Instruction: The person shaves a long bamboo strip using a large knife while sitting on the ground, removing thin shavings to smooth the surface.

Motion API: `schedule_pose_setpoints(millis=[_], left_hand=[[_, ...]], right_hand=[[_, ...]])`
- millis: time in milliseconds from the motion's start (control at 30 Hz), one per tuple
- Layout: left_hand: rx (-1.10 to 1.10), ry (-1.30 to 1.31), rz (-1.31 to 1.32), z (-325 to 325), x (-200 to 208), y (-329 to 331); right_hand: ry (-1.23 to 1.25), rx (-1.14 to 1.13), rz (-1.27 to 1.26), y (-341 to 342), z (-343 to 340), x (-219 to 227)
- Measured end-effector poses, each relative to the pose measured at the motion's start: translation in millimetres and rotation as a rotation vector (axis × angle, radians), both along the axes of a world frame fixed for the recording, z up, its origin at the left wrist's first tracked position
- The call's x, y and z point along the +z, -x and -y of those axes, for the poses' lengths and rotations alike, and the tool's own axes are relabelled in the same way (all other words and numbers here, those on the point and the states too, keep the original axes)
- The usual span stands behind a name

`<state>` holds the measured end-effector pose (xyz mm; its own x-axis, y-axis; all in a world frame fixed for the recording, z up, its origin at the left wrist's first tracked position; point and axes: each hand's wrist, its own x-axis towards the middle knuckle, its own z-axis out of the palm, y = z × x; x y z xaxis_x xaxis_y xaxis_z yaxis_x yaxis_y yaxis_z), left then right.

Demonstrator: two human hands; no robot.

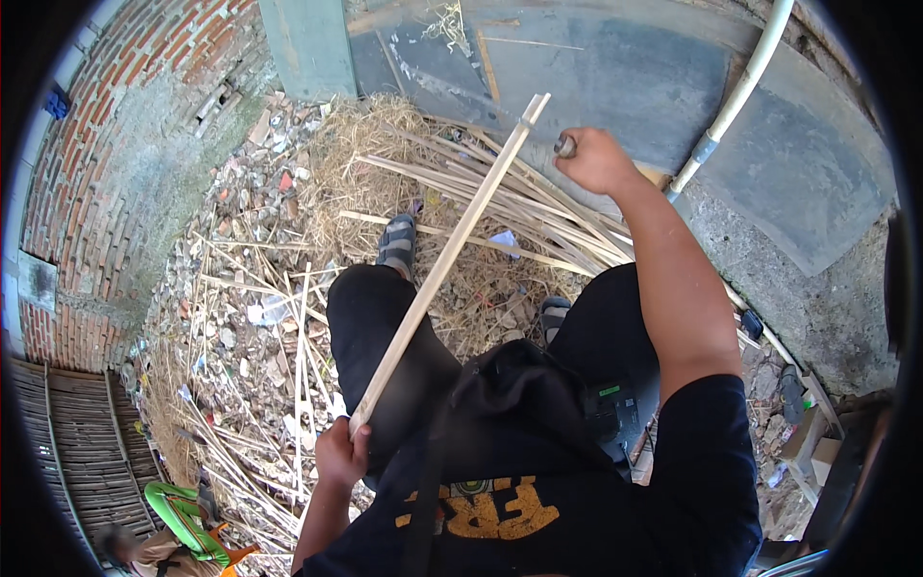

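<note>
My left hand (341,452) is closed round the near end of a long, pale bamboo strip (447,255). The strip slants up and away to the right across my left leg, and its far tip looks split in two. Beyond it, to the right, my right hand (596,162) is a fist on a tool with a dark, rounded handle (564,146). Most of that tool is hidden or blurred, so its kind is unclear. A small grey piece (526,123) crosses the strip near its split tip; whether it belongs to the tool, I cannot tell.
A pile of bamboo strips (538,207) lies beyond my feet, beside dry straw (370,144). More thin strips (303,375) lie on rubble at left. A brick wall (106,202), grey panels (615,82) and a pale pipe (740,91) surround me. Another person (173,553) is at lower left.
</note>
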<state>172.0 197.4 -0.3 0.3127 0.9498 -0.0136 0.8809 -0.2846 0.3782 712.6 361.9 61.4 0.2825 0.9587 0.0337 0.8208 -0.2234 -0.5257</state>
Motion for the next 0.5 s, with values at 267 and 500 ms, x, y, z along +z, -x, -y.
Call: schedule_pose_setpoints(millis=[267, 500], left_hand=[[0.037, -0.009, -0.014, 1.4, -8.1, 1.6], [0.041, -0.001, 0.047, 5.5, -2.5, -6.3]], right_hand=[[0.078, 0.289, 0.326, 39.7, 18.3, 19.1], [0.074, 0.202, 0.091, 47.9, 9.2, 16.6]])
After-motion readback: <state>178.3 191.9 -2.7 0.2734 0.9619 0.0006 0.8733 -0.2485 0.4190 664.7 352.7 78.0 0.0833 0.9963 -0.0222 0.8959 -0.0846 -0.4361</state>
